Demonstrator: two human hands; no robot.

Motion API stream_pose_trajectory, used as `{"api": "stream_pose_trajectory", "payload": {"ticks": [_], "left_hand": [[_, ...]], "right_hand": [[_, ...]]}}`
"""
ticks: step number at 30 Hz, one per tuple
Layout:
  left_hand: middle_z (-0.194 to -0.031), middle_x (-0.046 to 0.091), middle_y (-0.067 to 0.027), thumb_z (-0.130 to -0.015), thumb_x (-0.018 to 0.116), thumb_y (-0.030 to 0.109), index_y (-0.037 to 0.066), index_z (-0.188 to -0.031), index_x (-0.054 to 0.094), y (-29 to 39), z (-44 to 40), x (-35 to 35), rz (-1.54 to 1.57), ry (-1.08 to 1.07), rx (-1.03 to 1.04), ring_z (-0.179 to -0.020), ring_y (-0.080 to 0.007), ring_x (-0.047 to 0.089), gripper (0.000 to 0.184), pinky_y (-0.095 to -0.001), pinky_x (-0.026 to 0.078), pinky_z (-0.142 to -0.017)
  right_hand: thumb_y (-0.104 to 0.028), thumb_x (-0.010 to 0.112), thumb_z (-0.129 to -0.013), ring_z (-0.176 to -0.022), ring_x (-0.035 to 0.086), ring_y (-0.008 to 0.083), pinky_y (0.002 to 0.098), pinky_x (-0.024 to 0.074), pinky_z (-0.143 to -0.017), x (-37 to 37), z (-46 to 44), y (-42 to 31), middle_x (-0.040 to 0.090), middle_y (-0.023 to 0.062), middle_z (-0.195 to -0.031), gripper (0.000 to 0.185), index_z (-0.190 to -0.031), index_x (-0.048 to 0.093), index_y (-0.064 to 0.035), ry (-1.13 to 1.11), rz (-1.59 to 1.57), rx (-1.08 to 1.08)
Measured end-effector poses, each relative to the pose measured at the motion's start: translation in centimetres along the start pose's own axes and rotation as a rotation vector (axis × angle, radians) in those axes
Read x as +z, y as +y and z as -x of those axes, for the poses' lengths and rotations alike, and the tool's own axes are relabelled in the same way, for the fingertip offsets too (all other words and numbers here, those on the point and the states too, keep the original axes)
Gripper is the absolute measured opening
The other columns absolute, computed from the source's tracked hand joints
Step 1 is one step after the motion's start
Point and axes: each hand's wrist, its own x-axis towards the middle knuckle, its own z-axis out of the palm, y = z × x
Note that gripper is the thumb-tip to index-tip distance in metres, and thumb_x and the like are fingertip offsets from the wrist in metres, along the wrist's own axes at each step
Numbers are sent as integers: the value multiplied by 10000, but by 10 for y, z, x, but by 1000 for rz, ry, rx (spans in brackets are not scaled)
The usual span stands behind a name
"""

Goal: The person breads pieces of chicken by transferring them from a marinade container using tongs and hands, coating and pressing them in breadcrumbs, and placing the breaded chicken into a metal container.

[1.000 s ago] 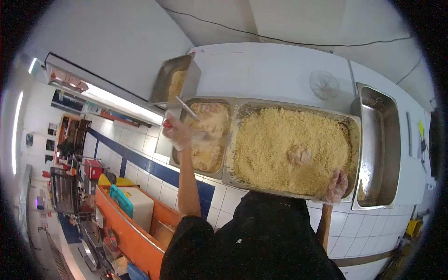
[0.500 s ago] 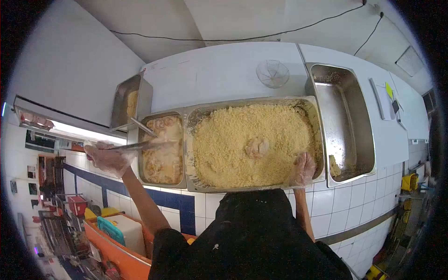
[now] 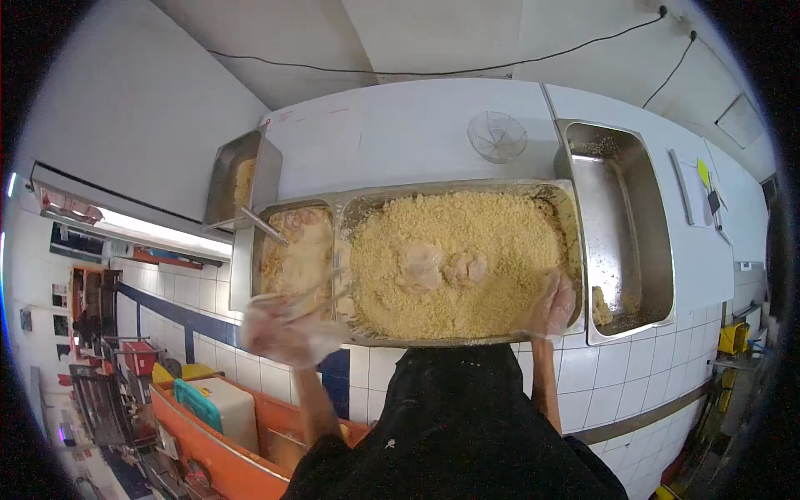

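My left hand [image 3: 287, 331], in a clear plastic glove, grips metal tongs [image 3: 337, 290]. Both are blurred by motion, over the front of the batter pan [image 3: 237, 283]. Pale meat pieces in milky batter [image 3: 304, 265] fill that pan, and a metal handle [image 3: 265, 225] sticks out of it. Two pale raw meat pieces, a left one [image 3: 421, 265] and a right one [image 3: 465, 268], lie side by side on the yellow crumbs [image 3: 467, 217] in the large steel pan [image 3: 450, 340]. At its front right corner, my gloved right hand [image 3: 552, 308] rests by the crumbs, fingers drawn together, with nothing visible in them.
A deep steel pan [image 3: 612, 208] with a few crumbs stands on the right. Behind lies a round wire basket [image 3: 497, 137] on the white counter [image 3: 400, 125]. A smaller steel container [image 3: 268, 171] sits at back left. An orange cart [image 3: 233, 450] stands below left.
A second meat piece now lies on the crumbs, left of the first. My left hand has swung right and toward me with the tongs. My right hand stays near the same corner.
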Motion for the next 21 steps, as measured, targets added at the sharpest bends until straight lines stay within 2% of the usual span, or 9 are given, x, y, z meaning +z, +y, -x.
{"api": "stream_pose_trajectory", "payload": {"ticks": [4, 5, 6, 7, 8, 9, 13, 17, 21], "left_hand": [[-890, 621, -148, -921, 557, 300, 4, -885, 570, 14, -59, -42, -192, 136, -384, -741, -215, 633, 298, -255, 526, -371], [-956, 640, -169, -921, 551, 303, -3, -948, 597, -45, -63, -94, 26, 134, -753, -763, -227, 640, 311, -304, 557, -449], [-982, 654, -153, -915, 567, 256, 14, -995, 616, -37, -57, -75, 435, 352, -713, -817, -218, 637, 260, -396, 578, -614], [-970, 641, -129, -901, 588, 177, 42, -991, 613, -91, -44, -108, 564, 175, -627, -833, -211, 614, 164, -385, 524, -760], [-885, 578, -82, -849, 653, 94, 7, -991, 547, -87, -45, -82, -149, 223, -510, -761, -181, 590, 197, -283, 519, -616], [-862, 571, -81, -825, 685, 99, 3, -979, 520, -86, -44, -64, -417, 255, -517, -755, -185, 587, 246, -280, 501, -589], [-816, 589, -124, -848, 669, 240, -21, -1115, 482, -69, -48, -69, -794, 424, -407, -682, -199, 577, 417, -370, 499, -652], [-840, 667, -153, -870, 608, 342, 25, -957, 630, -102, -28, -122, -1242, -181, -577, -777, -302, 639, 330, -362, 495, -700], [-927, 661, -163, -866, 608, 393, 47, -1023, 631, -128, -13, -154, -1013, -24, -375, -838, -313, 637, 380, -392, 496, -749]], "right_hand": [[-201, 471, -967, -852, 558, 264, 400, 431, -793, 6, -21, 38, 611, 113, -915, 248, -963, 596, 13, -26, 466, -61], [-192, 467, -967, -852, 560, 257, 389, 437, -789, 9, -29, 37, 610, 113, -923, 244, -975, 595, 16, -86, 422, -46], [-183, 463, -967, -852, 563, 249, 377, 443, -785, 12, -35, 34, 610, 113, -932, 241, -988, 594, 18, -152, 373, -33], [-179, 448, -941, -937, 589, 331, 415, 452, -847, 20, -35, 37, 612, 242, -1010, 316, -1097, 595, 53, -100, 355, -106], [-181, 470, -938, -955, 582, 326, 416, 446, -860, 32, -43, 93, 610, 234, -1033, 322, -1128, 585, 52, -154, 31, -47], [-190, 473, -943, -972, 574, 335, 418, 441, -874, 29, -46, 51, 608, 229, -1054, 325, -1132, 584, 50, -195, 195, -8], [-290, 433, -987, -800, 567, 364, 424, 437, -744, 22, -48, -18, 614, 260, -885, 414, -1011, 613, 82, -92, 283, 12], [-360, 419, -985, -847, 572, 383, 441, 427, -766, 21, -57, 24, 609, 276, -923, 472, -1073, 608, 64, -74, 606, -138], [-384, 401, -987, -938, 579, 373, 430, 424, -821, 39, -67, 29, 609, 272, -1014, 495, -1113, 599, 51, -221, 425, 188]]}}
